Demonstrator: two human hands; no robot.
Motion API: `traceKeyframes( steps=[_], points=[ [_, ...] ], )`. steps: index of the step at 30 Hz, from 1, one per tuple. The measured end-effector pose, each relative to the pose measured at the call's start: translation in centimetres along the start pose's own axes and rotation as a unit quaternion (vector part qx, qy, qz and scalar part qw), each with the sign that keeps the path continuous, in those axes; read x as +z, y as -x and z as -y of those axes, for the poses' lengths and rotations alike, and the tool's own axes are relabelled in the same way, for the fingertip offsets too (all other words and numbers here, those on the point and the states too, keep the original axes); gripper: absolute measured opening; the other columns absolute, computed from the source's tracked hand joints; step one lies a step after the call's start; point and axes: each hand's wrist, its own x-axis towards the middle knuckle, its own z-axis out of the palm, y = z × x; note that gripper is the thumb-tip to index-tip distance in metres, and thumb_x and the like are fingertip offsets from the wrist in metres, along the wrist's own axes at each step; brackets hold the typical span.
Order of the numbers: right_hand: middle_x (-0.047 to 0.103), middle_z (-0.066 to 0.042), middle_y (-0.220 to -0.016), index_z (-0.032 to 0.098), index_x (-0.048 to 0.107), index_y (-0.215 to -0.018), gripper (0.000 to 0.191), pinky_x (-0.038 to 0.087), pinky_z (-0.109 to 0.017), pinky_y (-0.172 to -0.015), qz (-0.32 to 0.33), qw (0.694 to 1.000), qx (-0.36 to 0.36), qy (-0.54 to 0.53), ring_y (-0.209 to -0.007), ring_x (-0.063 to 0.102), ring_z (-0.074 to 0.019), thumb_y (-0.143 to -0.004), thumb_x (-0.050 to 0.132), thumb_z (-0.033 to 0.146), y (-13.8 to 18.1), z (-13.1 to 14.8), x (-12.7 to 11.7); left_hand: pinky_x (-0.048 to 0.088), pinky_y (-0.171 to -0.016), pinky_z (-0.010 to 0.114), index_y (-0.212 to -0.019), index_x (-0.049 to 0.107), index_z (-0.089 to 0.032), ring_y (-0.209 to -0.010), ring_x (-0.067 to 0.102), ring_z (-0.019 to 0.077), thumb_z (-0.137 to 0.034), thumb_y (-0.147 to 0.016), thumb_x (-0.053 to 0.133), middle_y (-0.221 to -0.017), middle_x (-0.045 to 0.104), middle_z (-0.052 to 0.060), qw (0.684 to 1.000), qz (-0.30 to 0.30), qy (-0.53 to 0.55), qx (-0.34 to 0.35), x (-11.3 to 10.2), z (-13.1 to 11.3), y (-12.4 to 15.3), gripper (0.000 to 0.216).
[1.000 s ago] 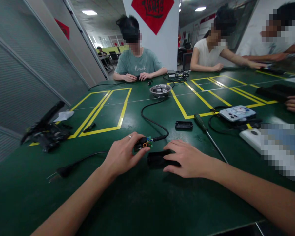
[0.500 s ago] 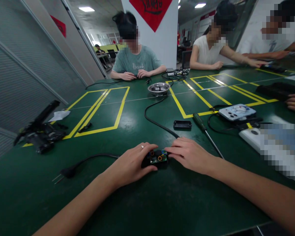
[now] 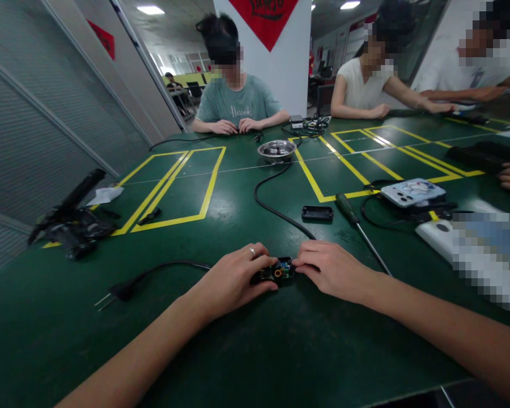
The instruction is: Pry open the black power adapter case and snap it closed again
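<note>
A small circuit board [image 3: 277,270] with coloured parts sits in a black case half on the green table [image 3: 246,351], between my two hands. My left hand [image 3: 233,279], a ring on one finger, grips its left end with curled fingers. My right hand [image 3: 329,268] presses on its right end, fingers bent over it. A black cable [image 3: 276,211] runs from the board toward the back. Another black cord with a two-pin plug [image 3: 117,292] lies to the left of my left hand.
A black case cover [image 3: 318,213] and a screwdriver [image 3: 359,229] lie behind my right hand. A metal bowl [image 3: 276,150] stands mid-table. A phone [image 3: 412,192] and a white box [image 3: 437,233] are at the right, black parts [image 3: 72,226] at the left. Other people sit around the far side.
My left hand carried the circuit board right and down onto the black case half. Both hands closed in on it and now hold it together on the table.
</note>
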Motion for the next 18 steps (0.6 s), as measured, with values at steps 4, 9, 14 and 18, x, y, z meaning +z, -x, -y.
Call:
traceKeyframes(
  steps=[4,9,14,18],
  points=[
    [0.065,-0.006,-0.088,0.017,0.072,-0.097,0.018,0.047,-0.033,-0.076,-0.004,1.000,0.006,-0.006,-0.085,0.058,-0.0161,-0.091,0.056,0.022,-0.1,-0.1,-0.2,0.050,-0.084,0.036,-0.125,0.055,-0.026,-0.097,0.061,0.0217,-0.044,-0.085,0.062,-0.113,0.061,0.007,0.996,0.022,0.059,-0.066,-1.5,1.0,0.6,0.044],
    [0.066,-0.005,-0.089,0.017,0.072,-0.098,0.019,0.048,-0.033,-0.077,-0.003,1.000,-0.004,-0.026,-0.085,0.058,-0.0163,-0.092,0.055,0.022,-0.1,-0.4,-0.2,0.046,-0.066,0.027,-0.093,0.064,-0.022,-0.074,0.061,0.0159,-0.040,-0.091,0.051,-0.084,0.065,0.001,0.975,0.096,0.154,-0.130,-2.7,2.3,1.2,0.022],
    [0.067,-0.006,-0.090,0.016,0.072,-0.098,0.020,0.048,-0.033,-0.077,-0.007,1.000,-0.006,0.003,-0.085,0.058,-0.0167,-0.092,0.054,0.022,0.0,0.0,0.2,0.043,-0.063,0.025,-0.088,0.063,-0.022,-0.070,0.060,0.0150,-0.039,-0.090,0.055,-0.080,0.064,0.000,0.982,0.077,0.129,-0.117,-2.2,2.4,1.0,0.019],
    [0.067,-0.007,-0.098,0.017,0.071,-0.101,0.024,0.050,-0.035,-0.082,0.007,0.999,-0.025,0.032,-0.090,0.060,-0.0176,-0.094,0.051,0.030,-0.5,-0.2,-0.9,0.043,-0.063,0.026,-0.088,0.063,-0.022,-0.071,0.060,0.0152,-0.035,-0.088,0.057,-0.084,0.064,0.001,0.987,0.063,0.109,-0.101,-2.0,2.6,1.1,0.014]
  ],
)
